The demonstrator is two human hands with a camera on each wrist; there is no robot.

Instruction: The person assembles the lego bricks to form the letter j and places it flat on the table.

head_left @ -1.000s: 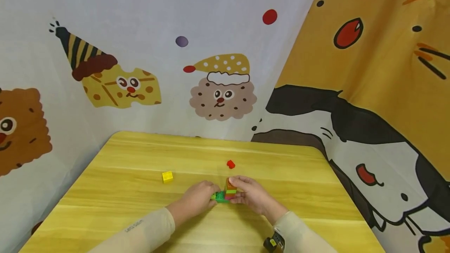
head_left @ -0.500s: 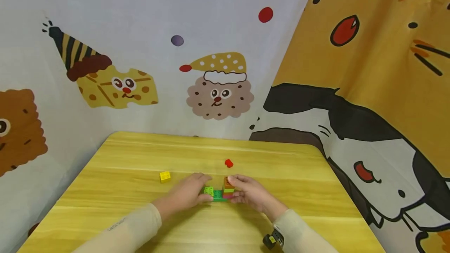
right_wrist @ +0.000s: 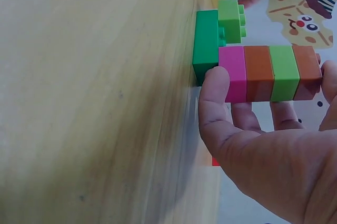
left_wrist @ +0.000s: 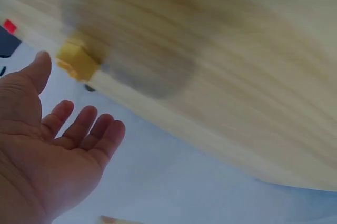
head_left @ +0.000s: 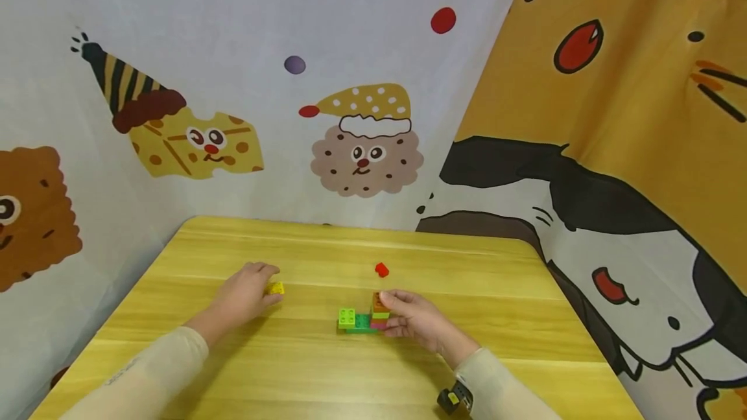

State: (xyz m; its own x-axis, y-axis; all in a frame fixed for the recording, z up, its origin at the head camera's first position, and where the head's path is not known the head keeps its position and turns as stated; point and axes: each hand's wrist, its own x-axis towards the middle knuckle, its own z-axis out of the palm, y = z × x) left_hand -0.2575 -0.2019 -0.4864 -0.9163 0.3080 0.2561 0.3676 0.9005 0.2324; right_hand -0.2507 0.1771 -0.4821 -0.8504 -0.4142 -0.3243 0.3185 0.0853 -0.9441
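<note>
My right hand [head_left: 423,324] grips the side of a toy-brick stack, thumb at its top and fingers lower down. The right wrist view shows this stack [right_wrist: 258,74] as pink at the bottom, then orange, lime and orange. It stands on one end of a long green brick [right_wrist: 205,42], whose other end carries a lime brick [right_wrist: 229,21]. My left hand [head_left: 239,290] is over at the left, thumb and fingers spread around a yellow brick [head_left: 277,288]. In the left wrist view a gap shows between the fingers and that yellow brick [left_wrist: 77,60].
A small red brick [head_left: 382,269] lies on the wood-grain table [head_left: 327,381], beyond the stack. Behind the table's far edge hangs a pale cloth [head_left: 233,31] printed with cartoon snacks. An orange animal-print cloth [head_left: 513,109] hangs along the right.
My left hand has let go of the lime brick on the green base and moved left to the yellow brick. The right hand stays on the stack.
</note>
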